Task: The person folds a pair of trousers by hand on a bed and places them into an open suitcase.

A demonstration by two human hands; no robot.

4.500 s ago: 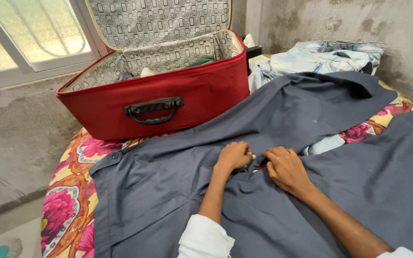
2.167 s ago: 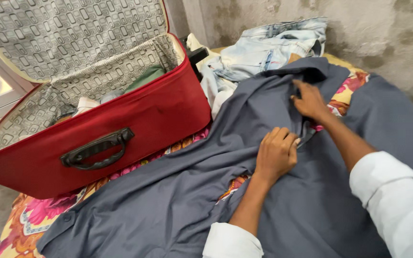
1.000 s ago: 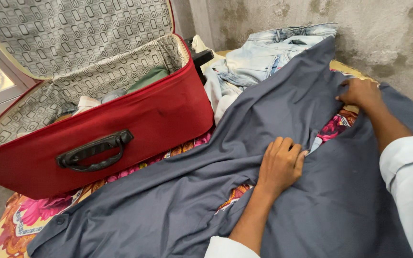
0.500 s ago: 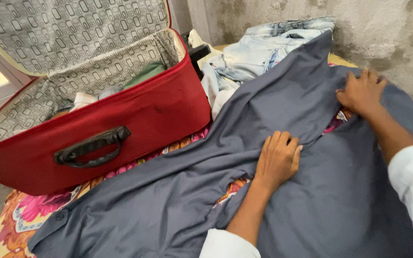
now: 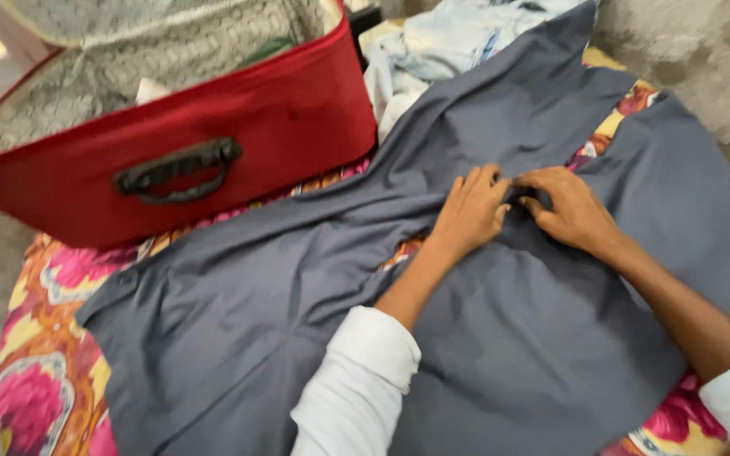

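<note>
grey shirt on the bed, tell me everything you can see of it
The grey shirt is a large plain garment of thin woven-looking cloth, spread open and creased across the floral bedsheet. One cuffed sleeve end lies at the left near the red suitcase; its upper edge overlaps pale denim clothes. The front opening gapes, showing sheet beneath. The left hand and right hand meet at mid-front, pinching the two front edges there.

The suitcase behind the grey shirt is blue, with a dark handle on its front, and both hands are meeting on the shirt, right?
Not quite: the head view shows a red suitcase, not blue. Its dark handle is on the front, and the left hand and right hand do meet on the grey shirt.
</note>
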